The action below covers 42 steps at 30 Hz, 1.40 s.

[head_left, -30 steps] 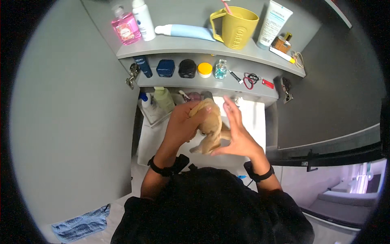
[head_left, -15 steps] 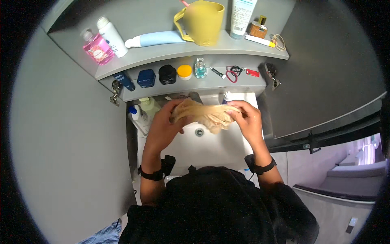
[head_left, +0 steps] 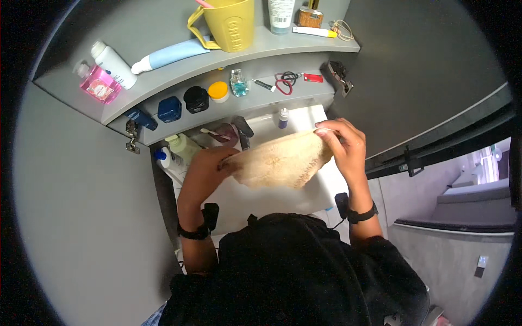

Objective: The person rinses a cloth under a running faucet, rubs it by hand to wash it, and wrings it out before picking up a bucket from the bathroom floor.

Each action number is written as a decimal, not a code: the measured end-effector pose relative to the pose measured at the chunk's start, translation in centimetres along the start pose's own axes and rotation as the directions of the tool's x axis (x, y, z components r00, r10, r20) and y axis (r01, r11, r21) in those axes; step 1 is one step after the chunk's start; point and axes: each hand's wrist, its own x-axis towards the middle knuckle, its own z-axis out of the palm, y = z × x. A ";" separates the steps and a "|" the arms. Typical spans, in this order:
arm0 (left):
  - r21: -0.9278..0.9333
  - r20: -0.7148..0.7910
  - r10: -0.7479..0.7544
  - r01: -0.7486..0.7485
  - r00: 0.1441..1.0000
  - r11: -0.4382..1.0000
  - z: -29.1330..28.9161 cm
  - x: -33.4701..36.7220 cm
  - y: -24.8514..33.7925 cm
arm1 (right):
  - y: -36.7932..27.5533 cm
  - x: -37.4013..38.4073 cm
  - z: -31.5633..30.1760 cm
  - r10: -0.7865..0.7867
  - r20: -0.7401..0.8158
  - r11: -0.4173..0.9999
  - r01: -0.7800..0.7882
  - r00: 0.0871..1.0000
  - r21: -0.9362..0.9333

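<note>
A pair of beige underpants (head_left: 278,161) with a darker lacy edge is stretched out flat over the white sink (head_left: 260,204). My left hand (head_left: 203,169) is closed on one end of the waistband, its fingertips partly hidden behind the cloth. At the other end, my right hand (head_left: 349,148) pinches the upper corner between thumb and fingers. The cloth hides the drain and much of the basin.
Behind the sink, a grey shelf (head_left: 304,49) carries a yellow cup (head_left: 232,26), a blue tube (head_left: 176,53) and several bottles. Jars line the lower ledge. Pump bottles (head_left: 184,146) stand left of the basin, a small dropper bottle (head_left: 283,118) at its back. Open cabinet doors flank both sides.
The underpants, bunched before, are now spread out wide. My right hand has moved right and up, my left hand slightly left and down. The whole view has shifted.
</note>
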 end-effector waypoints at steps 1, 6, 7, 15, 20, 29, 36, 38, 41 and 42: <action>-0.012 -0.009 -0.077 0.077 0.997 0.997 -0.2 -0.1 -0.6 | -0.1 -0.1 -0.4 0.031 0.004 0.999 -0.031 1.000 -0.009; -0.013 0.051 -0.098 0.099 0.994 0.995 -1.9 -0.7 -2.3 | -0.1 -0.8 -1.6 0.226 0.062 0.973 -0.229 0.972 0.036; -0.039 0.015 -0.066 0.066 0.998 0.997 -1.7 -1.0 -3.1 | -0.3 -0.8 -1.7 0.341 0.092 0.935 -0.348 0.935 0.069; -0.613 0.004 -0.401 0.319 0.916 0.723 0.2 -0.9 -1.7 | 0.3 -1.2 -2.0 0.531 0.369 0.592 -0.646 0.762 0.481; -0.824 -0.035 -0.287 0.135 0.957 0.550 1.1 -0.1 0.0 | -1.3 -0.6 -1.3 0.497 0.419 0.576 -0.650 0.760 0.496; -0.914 0.052 -0.242 0.144 0.969 0.380 -0.5 -1.8 -3.0 | 0.2 -1.2 -2.9 0.480 0.416 0.600 -0.635 0.772 0.487; -0.812 -0.023 -0.301 0.158 0.953 0.562 0.2 -1.4 -1.7 | 0.3 -1.0 -3.3 0.306 0.560 0.546 -0.624 0.770 0.559; -0.850 0.012 -0.265 0.149 0.964 0.505 0.5 -1.4 -2.1 | -0.1 -1.2 -2.8 0.259 0.556 0.585 -0.587 0.790 0.560; -0.866 -0.006 -0.193 0.091 0.981 0.492 0.7 -1.4 -2.5 | -0.2 -1.7 -2.1 0.215 0.568 0.618 -0.561 0.794 0.550; -0.786 -0.012 -0.257 0.150 0.966 0.600 0.8 -1.2 -2.1 | -0.1 -1.8 -1.9 0.217 0.567 0.618 -0.562 0.794 0.550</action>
